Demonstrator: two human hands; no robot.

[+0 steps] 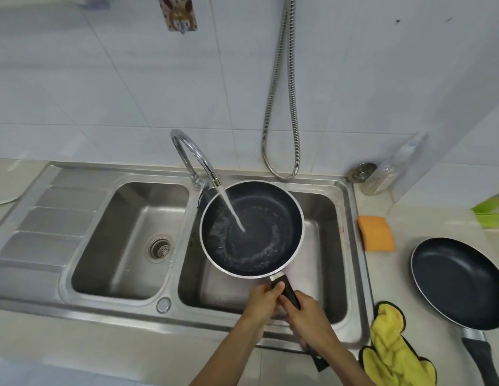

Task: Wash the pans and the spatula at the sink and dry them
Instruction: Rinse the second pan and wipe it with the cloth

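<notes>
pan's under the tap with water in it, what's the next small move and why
Probably tilt the pan to tip its water into the right basin. The left hand and right hand both grip the handle, the stream from the faucet lands mid-pan, and bubbly water already rings the bottom.

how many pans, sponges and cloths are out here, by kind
pans: 2, the held pan and the side pan
sponges: 1, the orange sponge
cloths: 1, the yellow cloth
total: 4
</notes>
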